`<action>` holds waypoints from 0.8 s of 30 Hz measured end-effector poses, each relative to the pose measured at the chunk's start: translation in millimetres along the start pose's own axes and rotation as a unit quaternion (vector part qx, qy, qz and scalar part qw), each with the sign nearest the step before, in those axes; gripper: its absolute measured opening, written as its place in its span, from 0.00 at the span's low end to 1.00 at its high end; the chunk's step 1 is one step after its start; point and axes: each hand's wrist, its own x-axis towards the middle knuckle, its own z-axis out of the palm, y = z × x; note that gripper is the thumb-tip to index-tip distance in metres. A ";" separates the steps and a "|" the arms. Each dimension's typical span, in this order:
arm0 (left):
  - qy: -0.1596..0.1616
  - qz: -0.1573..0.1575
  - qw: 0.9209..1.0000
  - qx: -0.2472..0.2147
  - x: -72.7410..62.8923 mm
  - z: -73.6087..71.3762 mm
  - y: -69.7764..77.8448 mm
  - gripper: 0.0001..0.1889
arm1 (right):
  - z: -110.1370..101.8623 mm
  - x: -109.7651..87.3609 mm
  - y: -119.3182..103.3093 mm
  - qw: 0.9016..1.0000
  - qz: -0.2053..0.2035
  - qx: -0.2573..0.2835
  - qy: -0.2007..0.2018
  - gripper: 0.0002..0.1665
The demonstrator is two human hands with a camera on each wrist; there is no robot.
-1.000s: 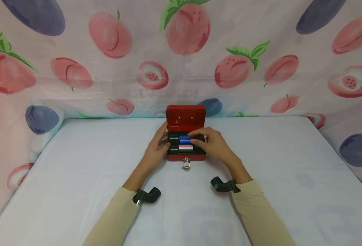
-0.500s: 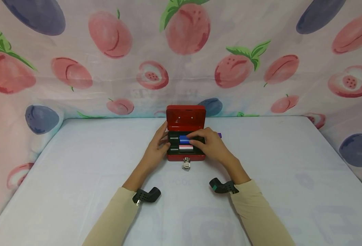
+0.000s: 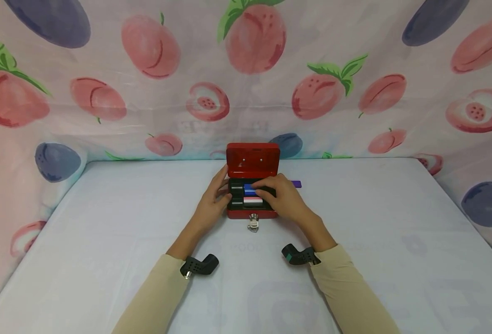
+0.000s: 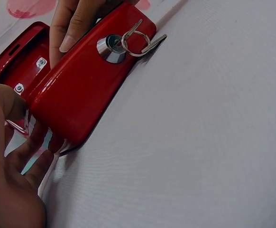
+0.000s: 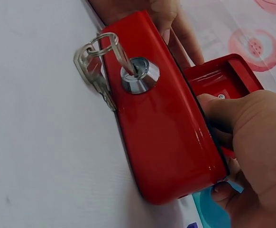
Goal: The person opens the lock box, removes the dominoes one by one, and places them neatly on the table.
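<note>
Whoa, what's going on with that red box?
Someone has a red box open, its lid up. Their left grip rests against its side, while their right grip reaches in at a blue piece beside a pinkish-white one. Whether it's pinched, I can't tell. Keys hang at the lock. A purple thing lies right of the box.

Lid [image 3: 252,155] raised, the box [image 3: 239,215] is walled off behind; the left fingers [image 3: 220,177] bar its left side, the right fingers [image 3: 266,182] the right half of its opening. From the front, a way runs over the surface [image 3: 246,283] between the sleeves [image 3: 156,297], with keys [image 5: 88,71] jutting into it.
</note>
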 end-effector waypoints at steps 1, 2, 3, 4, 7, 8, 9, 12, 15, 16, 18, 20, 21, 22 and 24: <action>0.001 0.001 1.000 0.002 0.2 0.2 -2.1 0.37 | 0.2 0.0 -0.3 1.000 -0.001 0.000 -0.001 0.15; 0.003 0.002 1.000 0.004 0.4 0.2 -3.7 0.37 | 0.3 0.1 -0.6 1.000 -0.002 -0.001 -0.003 0.15; 0.004 0.004 1.000 0.005 0.2 0.3 -4.5 0.37 | 0.3 0.0 -0.9 1.000 -0.002 0.000 -0.005 0.15; 0.004 0.004 1.000 0.005 -0.1 0.3 -4.8 0.37 | 0.3 0.0 -1.0 1.000 -0.002 0.000 -0.007 0.15; 0.006 0.003 1.000 0.000 -0.5 0.6 -5.6 0.37 | 0.4 0.2 -0.4 1.000 0.000 0.003 -0.011 0.15; 0.007 0.002 1.000 0.000 -0.5 0.7 -5.6 0.37 | 0.5 0.2 0.0 1.000 0.001 0.005 -0.011 0.16; 0.007 0.000 1.000 0.001 -0.6 0.7 -5.1 0.37 | 0.7 0.3 0.6 1.000 0.002 0.007 -0.011 0.16; 0.005 -0.008 1.000 -0.002 -1.9 0.4 2.2 0.37 | 0.8 0.6 1.2 1.000 0.006 0.014 -0.013 0.16; 0.001 -0.014 1.000 -0.006 -5.0 -0.7 16.4 0.36 | 0.6 0.9 1.2 1.000 0.010 0.019 -0.013 0.16; -0.001 -0.015 1.000 -0.008 -6.2 -1.3 21.4 0.36 | 0.4 0.8 0.9 1.000 0.011 0.020 -0.014 0.16; -0.003 -0.017 1.000 -0.008 -8.4 -2.4 30.3 0.35 | -0.1 0.7 0.1 1.000 0.012 0.022 -0.014 0.16; -0.005 -0.018 1.000 -0.007 -8.9 -2.8 33.4 0.35 | -0.3 0.7 0.0 1.000 0.013 0.024 -0.013 0.16; -0.006 -0.019 1.000 -0.007 -9.0 -2.9 34.5 0.35 | -0.4 0.7 -0.1 0.999 0.014 0.026 -0.012 0.16; -0.006 -0.018 1.000 -0.008 -9.2 -3.1 35.6 0.35 | -0.4 0.7 -0.2 0.999 0.014 0.028 -0.011 0.16; -0.007 -0.017 1.000 -0.009 -9.2 -3.2 36.0 0.35 | -0.6 0.6 -0.3 0.999 0.014 0.030 -0.010 0.15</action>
